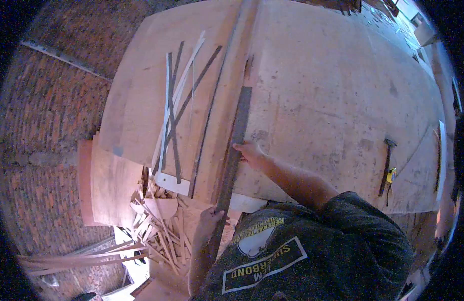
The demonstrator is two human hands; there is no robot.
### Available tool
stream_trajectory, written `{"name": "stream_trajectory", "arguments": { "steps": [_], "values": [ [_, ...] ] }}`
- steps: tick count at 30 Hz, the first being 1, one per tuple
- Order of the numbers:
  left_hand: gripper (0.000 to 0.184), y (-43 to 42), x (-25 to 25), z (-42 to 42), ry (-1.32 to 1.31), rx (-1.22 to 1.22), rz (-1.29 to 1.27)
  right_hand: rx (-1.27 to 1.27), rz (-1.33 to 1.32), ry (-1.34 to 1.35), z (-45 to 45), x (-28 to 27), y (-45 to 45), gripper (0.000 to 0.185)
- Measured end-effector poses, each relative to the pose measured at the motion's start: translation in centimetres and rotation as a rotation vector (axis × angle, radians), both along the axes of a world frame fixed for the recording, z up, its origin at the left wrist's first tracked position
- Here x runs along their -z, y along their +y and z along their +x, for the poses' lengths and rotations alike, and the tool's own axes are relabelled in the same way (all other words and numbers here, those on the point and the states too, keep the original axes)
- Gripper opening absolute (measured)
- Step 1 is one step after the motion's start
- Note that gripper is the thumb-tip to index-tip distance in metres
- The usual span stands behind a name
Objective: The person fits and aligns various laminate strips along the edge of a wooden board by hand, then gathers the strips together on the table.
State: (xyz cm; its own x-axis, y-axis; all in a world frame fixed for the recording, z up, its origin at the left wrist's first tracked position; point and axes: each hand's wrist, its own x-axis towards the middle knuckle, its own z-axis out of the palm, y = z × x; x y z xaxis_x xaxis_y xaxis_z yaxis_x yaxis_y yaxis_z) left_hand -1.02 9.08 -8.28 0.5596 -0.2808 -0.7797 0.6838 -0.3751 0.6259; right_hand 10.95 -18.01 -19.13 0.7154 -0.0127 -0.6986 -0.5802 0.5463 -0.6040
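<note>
Strip's (240, 113) near end unclear beside shirt (317, 246), right hand (249, 152) gripping it, forearm angled inward, left hand (211, 220) gripping past tabletop's (317, 100) near edge.

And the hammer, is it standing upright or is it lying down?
Lying down: the hammer rests on the wooden board, with its handle stretched along the surface.

Brick wall (41, 115) on the left, loose wood scraps (164, 226), and a hammer (386, 164) near a small yellow item (391, 175).

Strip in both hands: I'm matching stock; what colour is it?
The strip is dark grey-brown, as the head view shows.
</note>
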Motion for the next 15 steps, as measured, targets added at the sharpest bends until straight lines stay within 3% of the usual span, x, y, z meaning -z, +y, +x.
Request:
{"name": "stream_trajectory", "arguments": {
  "steps": [8,15],
  "values": [
    [0.015,-0.4,-0.9,1.0,0.021,-0.054,0.023,0.042,0.055,0.080,-0.4,-0.6,1.4,0.021],
    [0.016,-0.2,-0.8,1.9,0.016,-0.061,-0.010,0.049,-0.062,0.036,0.5,-0.4,1.4,0.015]
  ]
}}
